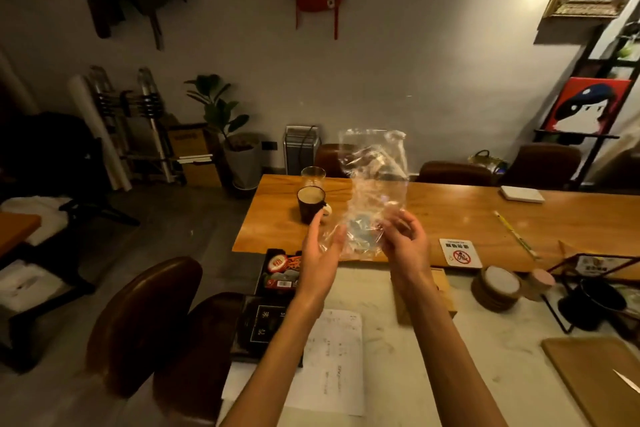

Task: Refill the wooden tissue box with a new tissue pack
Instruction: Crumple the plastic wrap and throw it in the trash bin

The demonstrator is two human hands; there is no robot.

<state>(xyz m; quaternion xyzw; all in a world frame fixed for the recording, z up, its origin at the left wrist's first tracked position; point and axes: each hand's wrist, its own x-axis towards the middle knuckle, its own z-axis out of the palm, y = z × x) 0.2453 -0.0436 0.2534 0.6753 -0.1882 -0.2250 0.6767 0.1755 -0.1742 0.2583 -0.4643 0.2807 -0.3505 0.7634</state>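
I hold a clear, crumpled plastic wrapper (372, 184) up in front of me above the table. It looks empty apart from a bluish print near its bottom. My right hand (403, 243) pinches its lower right part. My left hand (322, 246) touches its lower left edge with the fingers stretched out. The wooden tissue box (440, 295) stands on the white tabletop below, mostly hidden behind my right forearm. No tissue pack is visible.
A dark mug (310, 204) and a glass (313, 177) stand on the wooden table (450, 211). A no-smoking card (460, 252), stacked coasters (498, 288), a wire rack (595, 291), a paper sheet (332, 360) and a wooden board (595, 378) lie nearby. Chairs (145, 322) stand left.
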